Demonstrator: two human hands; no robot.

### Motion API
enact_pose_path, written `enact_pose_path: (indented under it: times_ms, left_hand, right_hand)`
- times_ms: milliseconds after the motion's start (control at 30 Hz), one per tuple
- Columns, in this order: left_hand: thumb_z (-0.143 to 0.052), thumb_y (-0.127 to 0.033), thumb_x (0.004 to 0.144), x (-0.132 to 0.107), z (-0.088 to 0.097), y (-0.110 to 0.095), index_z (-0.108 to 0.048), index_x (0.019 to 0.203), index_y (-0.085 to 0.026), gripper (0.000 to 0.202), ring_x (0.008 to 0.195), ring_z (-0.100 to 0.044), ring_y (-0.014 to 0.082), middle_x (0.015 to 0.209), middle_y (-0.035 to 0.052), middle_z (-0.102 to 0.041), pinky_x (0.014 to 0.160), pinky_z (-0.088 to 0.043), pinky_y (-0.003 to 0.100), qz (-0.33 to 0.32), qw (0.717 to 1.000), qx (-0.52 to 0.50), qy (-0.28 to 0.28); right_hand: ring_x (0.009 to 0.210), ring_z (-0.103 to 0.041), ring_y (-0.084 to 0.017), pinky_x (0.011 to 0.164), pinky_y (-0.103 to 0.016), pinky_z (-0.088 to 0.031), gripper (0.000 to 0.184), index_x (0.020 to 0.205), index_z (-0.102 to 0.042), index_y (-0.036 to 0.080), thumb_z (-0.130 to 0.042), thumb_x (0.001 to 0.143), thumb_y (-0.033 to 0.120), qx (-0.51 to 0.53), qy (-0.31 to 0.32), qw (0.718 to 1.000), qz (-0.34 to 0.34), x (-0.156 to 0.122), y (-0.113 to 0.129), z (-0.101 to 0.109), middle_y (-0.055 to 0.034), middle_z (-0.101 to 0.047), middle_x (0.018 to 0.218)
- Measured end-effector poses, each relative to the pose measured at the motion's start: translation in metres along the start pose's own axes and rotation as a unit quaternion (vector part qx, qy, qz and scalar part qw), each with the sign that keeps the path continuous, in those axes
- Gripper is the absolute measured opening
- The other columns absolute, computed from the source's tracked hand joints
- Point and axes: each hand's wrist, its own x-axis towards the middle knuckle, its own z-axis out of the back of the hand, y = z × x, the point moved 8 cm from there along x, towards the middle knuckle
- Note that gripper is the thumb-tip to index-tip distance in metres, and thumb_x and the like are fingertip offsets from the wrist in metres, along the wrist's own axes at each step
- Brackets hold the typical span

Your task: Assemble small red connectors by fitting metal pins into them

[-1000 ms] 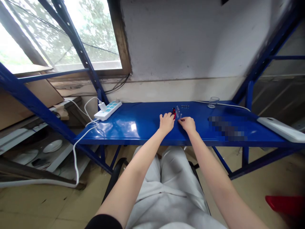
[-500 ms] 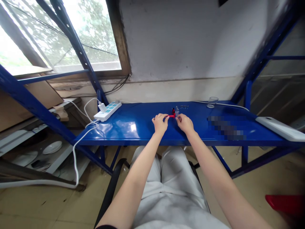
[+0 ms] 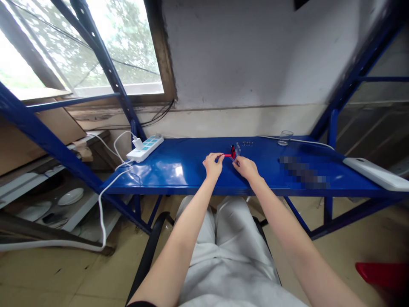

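A thin red rod-shaped piece is pinched at its left end between the thumb and fingertips of my left hand, just above the table. Its right end points at a small red-and-black object; I cannot tell whether they are joined. My right hand is closed close by, thumb and forefinger together at the near side of that object. Something small and clear seems to show at those fingertips, too small to name. Several little transparent pieces stand right behind.
Small metallic bits lie in a row on the blue table. A glass, a blurred-out dark object and a white flat device are on the right. A white power strip with cables sits at the left.
My left hand has shifted slightly left with the red piece. My right hand has dropped a little toward me, its fingertips now lower beside the red-and-black object.
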Motion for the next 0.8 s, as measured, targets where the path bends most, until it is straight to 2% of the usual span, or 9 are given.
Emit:
enact_pose_path:
  times_ms: [233,367,800]
  left_hand:
    - [-0.057,-0.027,0.08,-0.001,-0.002,-0.002,-0.067,0.086,-0.023,0.013,0.084,-0.057,0.0144,0.089,0.0015,-0.066,0.084,-0.04,0.031,-0.007,1.0,0.004,0.015]
    - [-0.055,-0.027,0.081,0.0,-0.002,0.004,-0.067,0.085,-0.022,0.013,0.084,-0.057,0.0149,0.089,0.002,-0.065,0.083,-0.041,0.031,0.009,1.0,0.006,0.004]
    - [-0.055,-0.024,0.08,0.004,-0.009,0.017,-0.066,0.085,-0.02,0.013,0.077,-0.058,0.0122,0.088,0.002,-0.065,0.08,-0.044,0.027,0.015,0.999,-0.036,0.013]
  right_hand:
    - [0.067,-0.055,-0.015,0.053,-0.025,-0.028,0.012,0.083,-0.055,0.021,-0.046,0.083,0.029,-0.016,-0.004,1.0,0.003,-0.001,0.002,0.001,-0.0038,-0.063,0.083]
    - [0.067,-0.055,-0.015,0.053,-0.025,-0.028,0.013,0.083,-0.055,0.021,-0.046,0.083,0.03,-0.008,-0.01,1.0,-0.015,-0.001,-0.001,0.003,-0.0037,-0.063,0.082]
    - [0.065,-0.055,-0.015,0.052,-0.024,-0.028,0.012,0.083,-0.056,0.021,-0.046,0.083,0.028,-0.003,0.009,1.0,0.004,-0.002,0.003,0.001,-0.0042,-0.064,0.081]
